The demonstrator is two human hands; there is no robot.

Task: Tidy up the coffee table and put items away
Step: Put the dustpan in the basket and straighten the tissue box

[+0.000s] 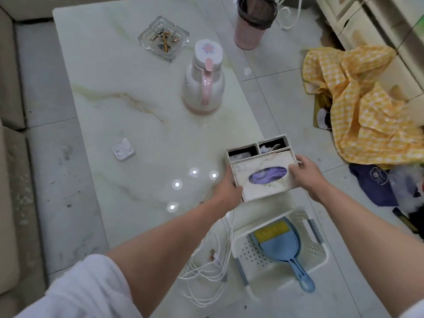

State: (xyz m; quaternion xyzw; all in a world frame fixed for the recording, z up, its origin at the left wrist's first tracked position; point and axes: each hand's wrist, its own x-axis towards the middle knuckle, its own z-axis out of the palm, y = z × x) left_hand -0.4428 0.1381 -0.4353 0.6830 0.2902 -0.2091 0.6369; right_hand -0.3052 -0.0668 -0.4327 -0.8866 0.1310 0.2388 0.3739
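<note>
A white tissue box organiser point(263, 166) with a purple tissue pack showing in its oval slot and two small compartments at the back hangs over the right edge of the marble coffee table point(137, 125). My left hand point(229, 189) grips its near left corner. Its right side is held by my right hand point(306, 174). On the table stand a pink and white thermos jug point(204, 81), a glass ashtray point(163, 37) with cigarette butts, and a small white square adapter point(123, 149). White cables point(206, 271) lie tangled at the near right corner.
A white plastic stool point(298, 262) carrying a blue dustpan with a yellow brush point(280, 242) stands beside the table. A pink waste bin point(253, 21) stands on the floor beyond. Yellow checked cloth point(362, 99) and a dark bag point(374, 184) lie at right. A sofa point(9, 157) lines the left.
</note>
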